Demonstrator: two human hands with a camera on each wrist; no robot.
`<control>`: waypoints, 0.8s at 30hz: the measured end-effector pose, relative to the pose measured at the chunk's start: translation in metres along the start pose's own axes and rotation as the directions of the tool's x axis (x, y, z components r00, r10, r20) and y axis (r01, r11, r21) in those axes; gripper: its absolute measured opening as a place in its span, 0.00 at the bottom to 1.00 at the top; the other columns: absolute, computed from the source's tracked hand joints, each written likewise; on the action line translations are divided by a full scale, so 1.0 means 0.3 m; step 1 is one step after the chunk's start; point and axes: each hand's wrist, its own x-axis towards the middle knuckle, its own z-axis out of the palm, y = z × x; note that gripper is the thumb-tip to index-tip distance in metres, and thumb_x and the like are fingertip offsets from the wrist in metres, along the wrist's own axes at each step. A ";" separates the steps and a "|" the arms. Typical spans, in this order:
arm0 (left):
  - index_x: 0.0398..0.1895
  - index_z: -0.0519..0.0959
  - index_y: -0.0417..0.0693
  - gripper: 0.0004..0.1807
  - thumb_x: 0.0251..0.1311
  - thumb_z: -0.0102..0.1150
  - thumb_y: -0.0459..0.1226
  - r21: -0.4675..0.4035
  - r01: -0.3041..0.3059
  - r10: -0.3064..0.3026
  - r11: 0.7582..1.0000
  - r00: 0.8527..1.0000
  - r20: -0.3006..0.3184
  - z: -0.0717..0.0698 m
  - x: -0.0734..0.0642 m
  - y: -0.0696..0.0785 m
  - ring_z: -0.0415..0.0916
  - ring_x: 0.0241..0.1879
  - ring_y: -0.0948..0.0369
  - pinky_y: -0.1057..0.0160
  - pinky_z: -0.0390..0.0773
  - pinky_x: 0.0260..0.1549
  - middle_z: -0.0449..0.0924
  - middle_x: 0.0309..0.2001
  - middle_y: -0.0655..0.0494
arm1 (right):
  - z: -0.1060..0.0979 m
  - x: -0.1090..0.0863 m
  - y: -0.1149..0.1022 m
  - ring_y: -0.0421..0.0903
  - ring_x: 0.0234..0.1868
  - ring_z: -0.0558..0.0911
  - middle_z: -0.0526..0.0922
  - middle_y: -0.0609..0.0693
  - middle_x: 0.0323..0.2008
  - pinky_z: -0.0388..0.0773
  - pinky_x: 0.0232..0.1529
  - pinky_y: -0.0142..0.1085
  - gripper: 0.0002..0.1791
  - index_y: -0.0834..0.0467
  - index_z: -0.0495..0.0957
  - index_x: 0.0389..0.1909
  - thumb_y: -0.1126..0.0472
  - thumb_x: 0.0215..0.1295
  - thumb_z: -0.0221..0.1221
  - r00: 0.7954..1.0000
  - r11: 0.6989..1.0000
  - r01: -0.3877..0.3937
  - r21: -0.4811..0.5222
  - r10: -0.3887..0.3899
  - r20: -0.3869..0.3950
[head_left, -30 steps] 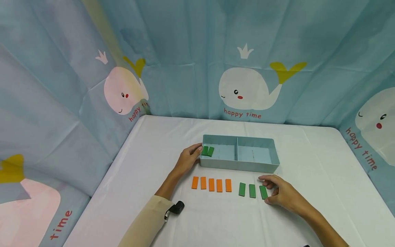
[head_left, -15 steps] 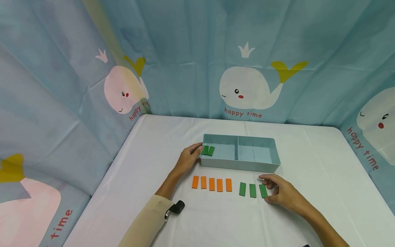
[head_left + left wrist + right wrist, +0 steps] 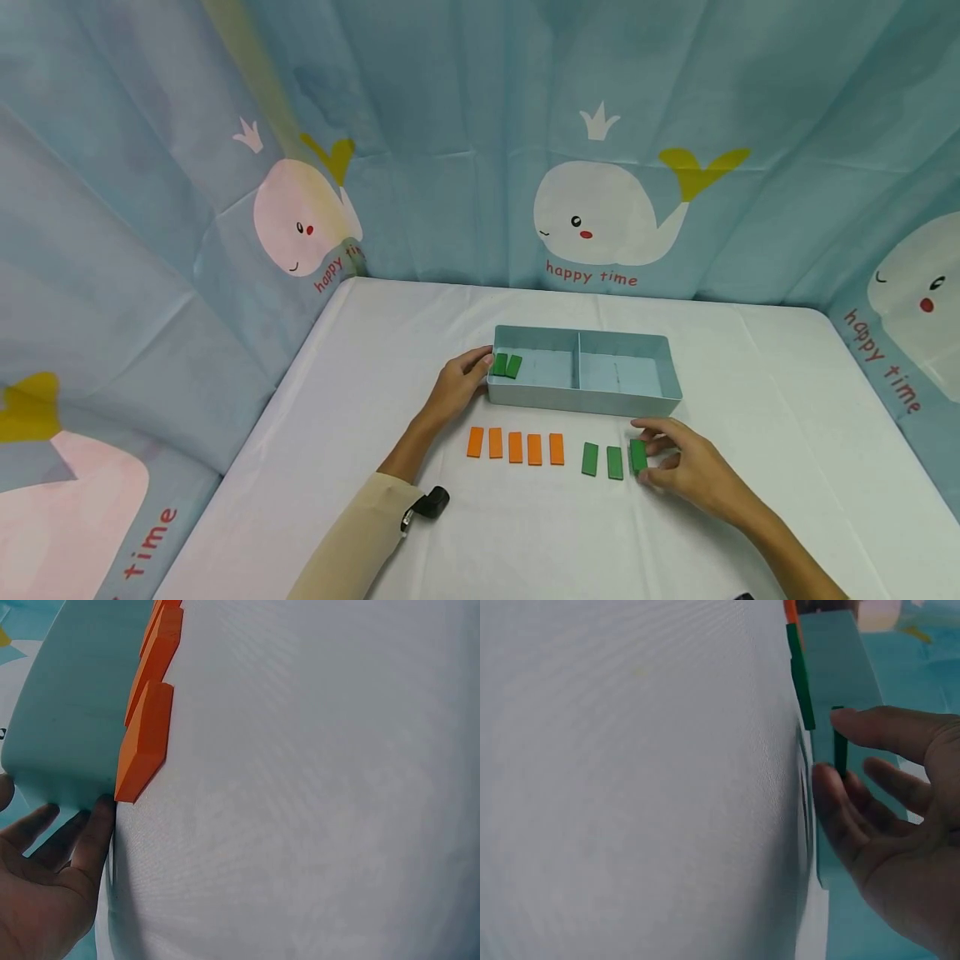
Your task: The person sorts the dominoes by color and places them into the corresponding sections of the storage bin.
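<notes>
My left hand (image 3: 453,390) holds the left end of a pale blue-green divided box (image 3: 577,400). Its thumb lies at the rim, and in the left wrist view the fingertips touch the end wall. My right hand (image 3: 693,471) pinches a green tile (image 3: 637,457) between thumb and fingers; the right wrist view shows this tile (image 3: 841,742) raised off the cloth. Two more green tiles (image 3: 590,459) lie just left of it. Inside the box's left compartment, two green tiles (image 3: 513,367) lie near the end wall.
Several orange tiles (image 3: 515,447) lie in a row on the white tablecloth (image 3: 525,533) in front of the box. The box's right compartment (image 3: 618,375) lies beyond a thin divider. A blue whale-print curtain (image 3: 450,217) hangs behind the table.
The right hand has closed on the rightmost green tile and raised it slightly off the cloth. The left hand stays at the box's end.
</notes>
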 end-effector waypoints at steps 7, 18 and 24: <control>0.78 0.72 0.47 0.31 0.82 0.51 0.54 0.012 -0.002 0.003 1.000 1.000 -0.015 0.000 -0.004 0.007 0.70 0.75 0.50 0.47 0.78 0.68 0.72 0.76 0.48 | -0.002 -0.006 -0.014 0.42 0.50 0.84 0.80 0.57 0.61 0.88 0.46 0.32 0.35 0.59 0.77 0.68 0.68 0.59 0.76 0.999 0.991 0.036 0.132 -0.035 -0.011; 0.78 0.72 0.48 0.31 0.82 0.51 0.54 0.037 0.006 -0.005 0.999 1.000 -0.026 0.000 -0.004 0.007 0.69 0.75 0.51 0.48 0.76 0.70 0.73 0.75 0.49 | 0.008 0.004 -0.045 0.42 0.50 0.84 0.78 0.59 0.60 0.89 0.43 0.34 0.35 0.62 0.73 0.71 0.69 0.63 0.73 0.998 0.979 0.048 0.197 -0.041 -0.041; 0.78 0.72 0.48 0.31 0.82 0.51 0.55 0.033 0.011 -0.010 0.999 1.000 -0.022 0.002 -0.003 0.005 0.70 0.74 0.50 0.48 0.78 0.68 0.73 0.75 0.49 | 0.023 0.019 -0.062 0.43 0.50 0.84 0.79 0.60 0.60 0.88 0.42 0.34 0.36 0.65 0.72 0.71 0.69 0.64 0.73 0.996 0.970 0.085 0.229 -0.073 -0.060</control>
